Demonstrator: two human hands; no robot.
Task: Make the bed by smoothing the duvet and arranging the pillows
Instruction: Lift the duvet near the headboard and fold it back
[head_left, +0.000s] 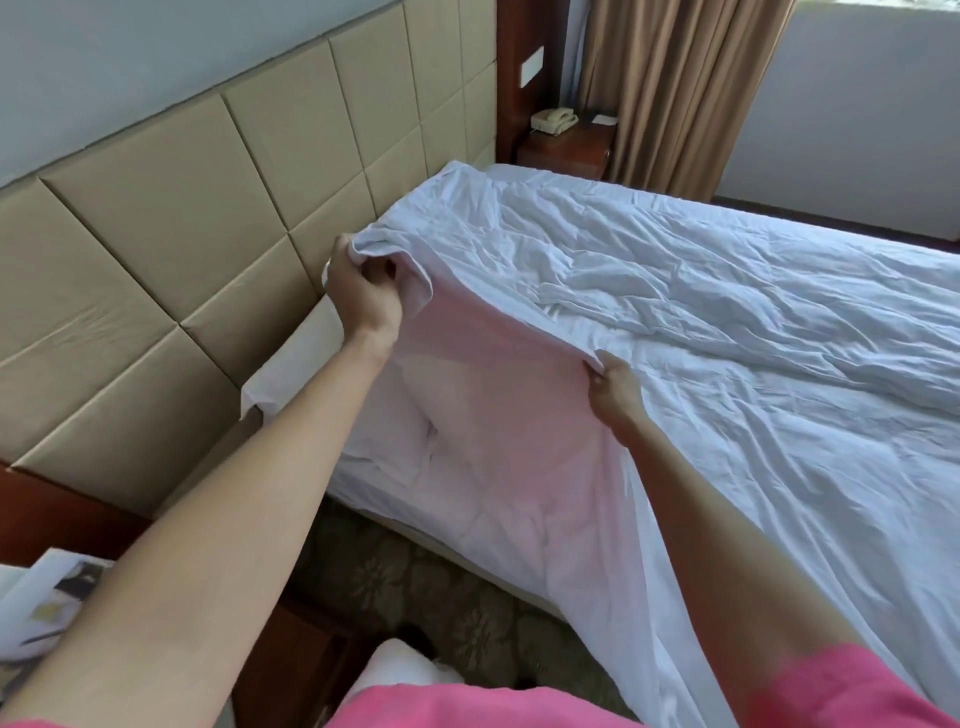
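A white, wrinkled duvet covers the bed, its near corner lifted off the mattress. My left hand grips the duvet's top corner near the headboard. My right hand pinches the duvet's side edge, held above the bed. Under the raised part lies the white sheet. A white pillow lies against the headboard, partly hidden behind my left forearm.
A padded beige headboard runs along the left. A wooden nightstand with a telephone stands at the far side by brown curtains. Papers lie on a near nightstand at lower left. Patterned carpet shows below.
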